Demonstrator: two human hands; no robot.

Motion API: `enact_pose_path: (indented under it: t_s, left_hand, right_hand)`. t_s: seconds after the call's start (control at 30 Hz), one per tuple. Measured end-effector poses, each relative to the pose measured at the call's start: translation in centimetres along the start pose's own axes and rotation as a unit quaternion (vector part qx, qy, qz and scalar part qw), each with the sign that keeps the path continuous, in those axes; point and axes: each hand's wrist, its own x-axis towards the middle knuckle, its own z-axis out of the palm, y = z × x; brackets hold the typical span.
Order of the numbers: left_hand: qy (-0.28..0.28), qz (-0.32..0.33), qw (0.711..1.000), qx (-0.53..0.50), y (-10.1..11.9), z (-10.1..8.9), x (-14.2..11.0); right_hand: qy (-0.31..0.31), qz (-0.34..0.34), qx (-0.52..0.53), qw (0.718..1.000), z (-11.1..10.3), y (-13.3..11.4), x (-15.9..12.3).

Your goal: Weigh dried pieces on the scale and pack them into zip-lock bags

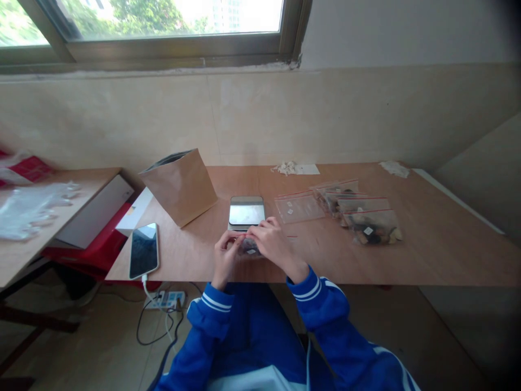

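My left hand (225, 255) and my right hand (272, 243) meet at the near edge of the wooden table (427, 244), fingers pinched on a small clear zip bag (249, 248) with dark contents. The bag sits just in front of a small scale (246, 212) with a shiny steel top. To the right lie several clear zip bags with red seals: an almost flat one (299, 207), and filled ones (372, 226) holding dark and light pieces. A brown paper bag (181, 186) stands open to the left of the scale.
A phone (144, 250) lies at the table's left corner on a charging cable running to a power strip (165, 299) on the floor. White paper scraps (291, 168) lie by the wall. A second table at left holds clear plastic (30, 209). A white box (95, 212) rests between tables.
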Motion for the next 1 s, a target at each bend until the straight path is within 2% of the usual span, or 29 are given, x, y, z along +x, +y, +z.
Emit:
enact_pose_path:
  t_s: [0.23, 0.37, 0.57, 0.83, 1.0]
  left_hand:
    - [0.028, 0.043, 0.997, 0.063, -0.1, 1.2, 0.3]
    - [0.032, 0.046, 0.996, 0.072, -0.3, 1.1, 0.3]
    - [0.005, 0.027, 0.998, 0.063, -0.2, 0.5, 0.6]
    - [-0.061, 0.043, 0.995, 0.070, 0.9, 0.6, 1.2]
    - [-0.049, 0.065, 0.994, 0.076, 1.3, 0.1, 1.4]
  right_hand:
    - [0.017, -0.002, -0.037, 0.999, 1.0, -0.5, 0.1]
    - [-0.009, 0.020, -0.024, 0.999, 0.6, 0.2, -0.3]
    - [-0.035, 0.037, -0.021, 0.998, 0.0, 2.0, -0.9]
    - [-0.037, 0.019, -0.021, 0.999, 0.2, 2.0, -1.2]
    - [-0.030, 0.007, 0.001, 1.000, -0.7, 3.1, -1.8]
